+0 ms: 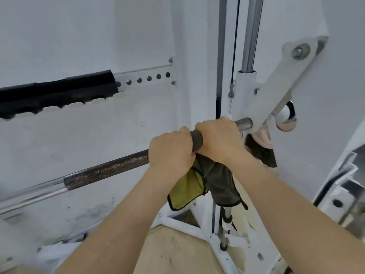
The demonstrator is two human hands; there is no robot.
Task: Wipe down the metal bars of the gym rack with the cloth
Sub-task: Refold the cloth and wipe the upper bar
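Observation:
A metal bar point(106, 170) runs from lower left up to the right, with a dark knurled stretch and a shiny chrome stretch further left. A grey cloth point(216, 180) with a yellow-green underside is wrapped over the bar and hangs below it. My left hand point(170, 149) grips the bar at the cloth's left edge. Just to its right, my right hand point(219, 137) grips the cloth-covered bar, close to where the bar enters the white pivot arm point(284, 80).
A chrome guide rod point(252, 32) and a thin black cable point(235, 46) rise beside the white upright. On the wall sits a perforated white rail point(144, 79) with a black padded cover point(57, 91). White base struts point(203, 232) cross the wooden floor below.

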